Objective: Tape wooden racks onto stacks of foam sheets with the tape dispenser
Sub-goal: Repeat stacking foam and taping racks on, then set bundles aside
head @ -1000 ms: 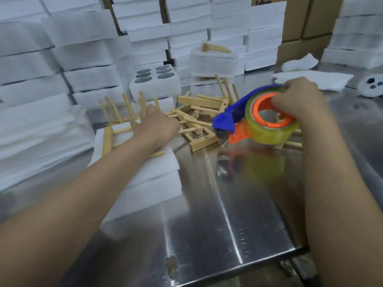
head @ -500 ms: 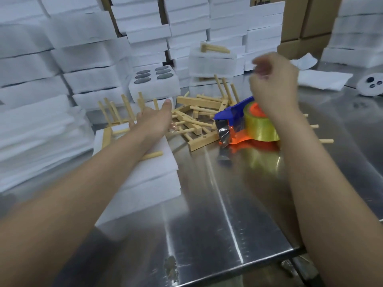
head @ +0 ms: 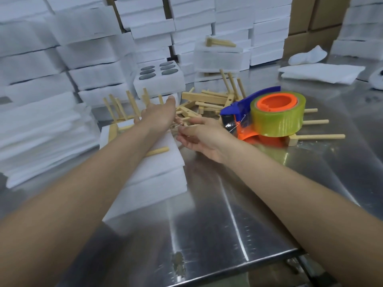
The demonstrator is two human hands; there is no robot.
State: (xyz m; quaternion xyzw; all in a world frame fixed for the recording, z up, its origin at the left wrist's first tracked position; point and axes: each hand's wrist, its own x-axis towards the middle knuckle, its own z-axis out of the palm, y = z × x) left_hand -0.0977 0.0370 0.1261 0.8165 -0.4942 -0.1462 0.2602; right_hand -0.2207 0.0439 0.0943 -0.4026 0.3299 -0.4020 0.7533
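So the tape dispenser (head: pixel 269 117) isn't in the right hand (head: pixel 204 137) anymore. A second ago it was gripped up in the air, then it got parked on the worktop (head: pixel 228 214) across some loose wooden pieces (head: pixel 315 136). The right hand lifted off it and has now dropped in low just beside the foam stack (head: pixel 157 168), fingers stretched toward the left hand (head: pixel 160 113), which has slid further forward and flattened out.

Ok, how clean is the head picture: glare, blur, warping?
Head view: bright glare streaks run along the steel table; the tape dispenser is fairly sharp, its reflection smeared beneath; forearms near the lens look soft; the wide angle bows the foam stacks at left.
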